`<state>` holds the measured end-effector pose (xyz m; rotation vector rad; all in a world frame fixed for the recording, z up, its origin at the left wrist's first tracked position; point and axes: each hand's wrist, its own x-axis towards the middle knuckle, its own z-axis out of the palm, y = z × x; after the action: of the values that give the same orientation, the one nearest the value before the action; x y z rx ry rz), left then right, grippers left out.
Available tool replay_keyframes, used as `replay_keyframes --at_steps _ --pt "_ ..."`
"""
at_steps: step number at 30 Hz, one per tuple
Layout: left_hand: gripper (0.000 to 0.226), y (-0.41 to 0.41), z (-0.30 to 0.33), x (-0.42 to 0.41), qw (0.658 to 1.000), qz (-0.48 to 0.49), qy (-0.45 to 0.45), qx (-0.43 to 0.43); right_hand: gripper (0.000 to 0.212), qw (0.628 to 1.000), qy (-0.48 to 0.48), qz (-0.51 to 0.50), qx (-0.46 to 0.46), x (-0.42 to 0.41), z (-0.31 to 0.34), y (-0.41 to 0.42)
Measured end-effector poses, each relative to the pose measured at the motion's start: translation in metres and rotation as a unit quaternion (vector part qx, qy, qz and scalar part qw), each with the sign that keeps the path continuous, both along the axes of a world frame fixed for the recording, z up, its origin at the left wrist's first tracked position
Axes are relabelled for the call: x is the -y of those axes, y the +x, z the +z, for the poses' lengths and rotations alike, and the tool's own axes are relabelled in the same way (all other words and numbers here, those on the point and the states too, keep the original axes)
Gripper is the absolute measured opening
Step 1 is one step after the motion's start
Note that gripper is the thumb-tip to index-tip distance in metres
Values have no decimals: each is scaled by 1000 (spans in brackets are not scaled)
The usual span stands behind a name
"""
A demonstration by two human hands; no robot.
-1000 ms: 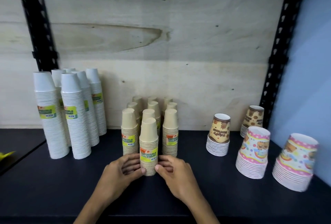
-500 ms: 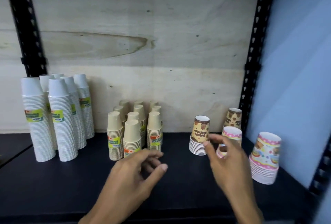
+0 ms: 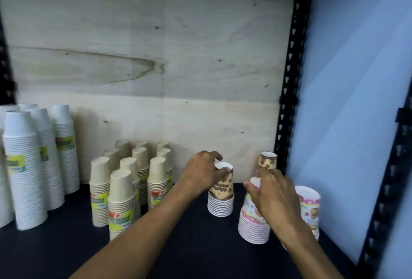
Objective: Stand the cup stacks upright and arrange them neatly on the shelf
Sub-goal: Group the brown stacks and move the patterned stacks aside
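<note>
Left hand (image 3: 204,173) grips brown stack (image 3: 221,198) top; right hand (image 3: 270,194) grips pink stack (image 3: 254,223) beside it. Ten kraft stacks (image 3: 121,203) left; four printed stacks total.

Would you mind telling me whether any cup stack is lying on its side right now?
No, every stack in view stands upright on the shelf, including the brown printed stack under the left hand.

Both arms reach forward, left hand (image 3: 204,173) and right hand (image 3: 270,194) curled.

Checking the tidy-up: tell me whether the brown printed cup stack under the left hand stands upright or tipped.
Upright. The brown printed stack sits on its rims on the shelf, cups upside down, with the left hand on its top cup.
</note>
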<state>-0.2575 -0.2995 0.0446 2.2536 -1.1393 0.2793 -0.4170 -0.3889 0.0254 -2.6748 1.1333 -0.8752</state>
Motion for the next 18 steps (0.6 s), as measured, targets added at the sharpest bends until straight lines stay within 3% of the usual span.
replay_keyframes --at_steps 8,18 --pt "55 14 -8 30 997 -12 38 -66 36 994 38 56 -81 23 27 5" --pt "57 56 9 34 995 64 24 -76 40 996 72 45 -28 59 47 97"
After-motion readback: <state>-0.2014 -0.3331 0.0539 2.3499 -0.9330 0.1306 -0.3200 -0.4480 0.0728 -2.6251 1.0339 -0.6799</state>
